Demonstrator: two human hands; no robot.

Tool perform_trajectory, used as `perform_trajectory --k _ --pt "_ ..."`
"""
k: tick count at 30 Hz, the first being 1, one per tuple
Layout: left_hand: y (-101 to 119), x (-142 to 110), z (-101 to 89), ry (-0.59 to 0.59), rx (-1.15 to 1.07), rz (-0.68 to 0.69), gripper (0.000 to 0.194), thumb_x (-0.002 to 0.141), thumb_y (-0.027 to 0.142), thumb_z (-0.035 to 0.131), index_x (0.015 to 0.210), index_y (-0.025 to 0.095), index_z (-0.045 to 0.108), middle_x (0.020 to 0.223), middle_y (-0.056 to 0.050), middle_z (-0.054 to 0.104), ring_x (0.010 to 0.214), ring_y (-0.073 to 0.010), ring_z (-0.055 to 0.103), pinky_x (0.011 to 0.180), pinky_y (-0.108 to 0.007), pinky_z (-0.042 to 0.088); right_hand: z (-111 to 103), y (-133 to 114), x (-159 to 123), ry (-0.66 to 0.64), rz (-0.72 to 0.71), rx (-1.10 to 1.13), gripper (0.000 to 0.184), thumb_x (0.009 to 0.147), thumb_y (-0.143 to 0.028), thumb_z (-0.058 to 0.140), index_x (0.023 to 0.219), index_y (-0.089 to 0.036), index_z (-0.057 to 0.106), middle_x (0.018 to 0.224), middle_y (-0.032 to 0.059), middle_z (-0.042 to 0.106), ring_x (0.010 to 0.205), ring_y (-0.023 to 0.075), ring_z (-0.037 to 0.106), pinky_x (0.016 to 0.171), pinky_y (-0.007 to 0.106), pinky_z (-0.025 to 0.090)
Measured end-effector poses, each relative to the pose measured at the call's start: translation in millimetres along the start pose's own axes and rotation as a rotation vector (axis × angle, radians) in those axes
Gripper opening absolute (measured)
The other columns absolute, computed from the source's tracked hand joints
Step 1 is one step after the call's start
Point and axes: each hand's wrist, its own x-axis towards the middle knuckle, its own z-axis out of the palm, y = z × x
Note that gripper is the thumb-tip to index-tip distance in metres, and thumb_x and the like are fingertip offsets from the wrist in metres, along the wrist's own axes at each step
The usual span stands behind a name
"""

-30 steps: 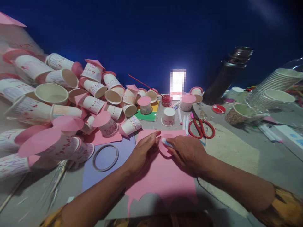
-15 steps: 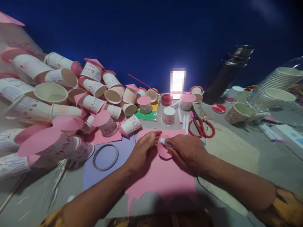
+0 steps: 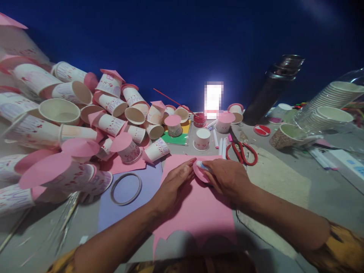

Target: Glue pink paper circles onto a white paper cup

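Observation:
A small pink paper disc (image 3: 200,175) lies between my hands, above the larger sheet of pink paper (image 3: 196,212). My left hand (image 3: 176,181) is closed at the disc's left edge, its fingers together and partly tucked out of sight. In my right hand (image 3: 227,176) is a white and blue glue stick (image 3: 200,164), its white end on the disc's upper face. Just beyond the hands a white paper cup (image 3: 202,139) stands upside down. Red-handled scissors (image 3: 242,152) lie to the right of it.
Many decorated paper cups with pink paper tops (image 3: 125,146) crowd the left side. A grey ring (image 3: 126,173) rests on purple paper (image 3: 113,212). Markers (image 3: 216,137), a dark flask (image 3: 270,91) and plastic-wrapped stacked cups (image 3: 330,102) stand at the back and right.
Both hands have shifted slightly, with the glue stick and disc moving a little up and right. The disc now looks more tilted, and its lower edge sits higher.

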Motion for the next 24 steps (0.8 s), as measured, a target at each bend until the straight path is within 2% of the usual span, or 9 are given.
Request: perform_trajectory --k 4,7,9,13,18,21,24 --pt "-1.5 0.8 -3.7 0.042 0.016 -0.053 0.063 0.084 0.056 0.076 0.135 0.02 0.067 0.134 -0.015 0.072 0.135 -0.0328 0.058 0.119 -0.049 0.034 0.7 -1.9 -2.3 -0.018 -0.058 0.012 0.027 0.107 -0.026 0.042 0.117 -0.015 0.065 0.086 0.007 0.072 0.076 0.0215 0.063 0.066 0.035 0.032" --pt "-4.3 1.4 -6.1 0.047 0.044 -0.035 0.065 0.085 0.057 0.076 0.137 0.019 0.066 0.135 -0.016 0.071 0.141 -0.0329 0.052 0.12 -0.048 0.032 0.7 -2.4 -2.5 -0.018 -0.059 0.011 0.026 0.106 -0.026 0.044 0.116 -0.015 0.065 0.087 0.0075 0.072 0.076 0.0216 0.063 0.066 0.035 0.032" --pt "-5.4 1.9 -5.6 0.05 0.059 0.002 0.062 0.084 0.055 0.077 0.134 0.018 0.068 0.135 -0.016 0.071 0.142 -0.032 0.051 0.122 -0.047 0.03 0.5 -1.2 -1.6 0.004 -0.02 0.01 0.025 0.106 -0.026 0.045 0.115 -0.015 0.066 0.09 0.0081 0.074 0.077 0.0221 0.064 0.067 0.035 0.034" --pt "-4.1 2.9 -0.7 0.042 -0.039 0.039 0.053 0.083 0.05 0.08 0.124 0.018 0.073 0.126 -0.014 0.075 0.131 -0.0306 0.062 0.121 -0.046 0.033 0.7 1.8 -0.3 0.02 0.017 0.013 0.024 0.104 -0.024 0.046 0.118 -0.015 0.065 0.097 0.0088 0.075 0.083 0.0231 0.066 0.071 0.035 0.037" --pt "-1.2 5.6 1.7 0.126 -0.167 0.004 0.039 0.088 0.044 0.075 0.113 0.014 0.075 0.11 -0.013 0.078 0.112 -0.0268 0.07 0.109 -0.041 0.046 2.0 1.2 -1.2 -0.1 -0.077 0.023 0.02 0.102 -0.022 0.05 0.117 -0.018 0.062 0.087 0.0059 0.07 0.077 0.0216 0.061 0.064 0.034 0.032" --pt "-1.1 5.5 1.5 0.111 -0.241 -0.041 0.038 0.091 0.042 0.071 0.115 0.013 0.074 0.11 -0.014 0.078 0.112 -0.0266 0.07 0.107 -0.039 0.048 1.8 0.1 -1.2 -0.092 -0.139 0.046 0.022 0.101 -0.019 0.05 0.121 -0.018 0.06 0.087 0.0064 0.07 0.078 0.0211 0.059 0.064 0.033 0.032" --pt "-2.3 2.7 2.8 0.113 -0.252 -0.046 0.038 0.092 0.037 0.071 0.123 0.015 0.072 0.11 -0.012 0.079 0.115 -0.0254 0.069 0.112 -0.04 0.045 0.8 -0.6 -0.7 -0.066 -0.135 0.031 0.023 0.103 -0.025 0.05 0.122 -0.017 0.06 0.087 0.0068 0.069 0.076 0.0215 0.059 0.064 0.033 0.031"
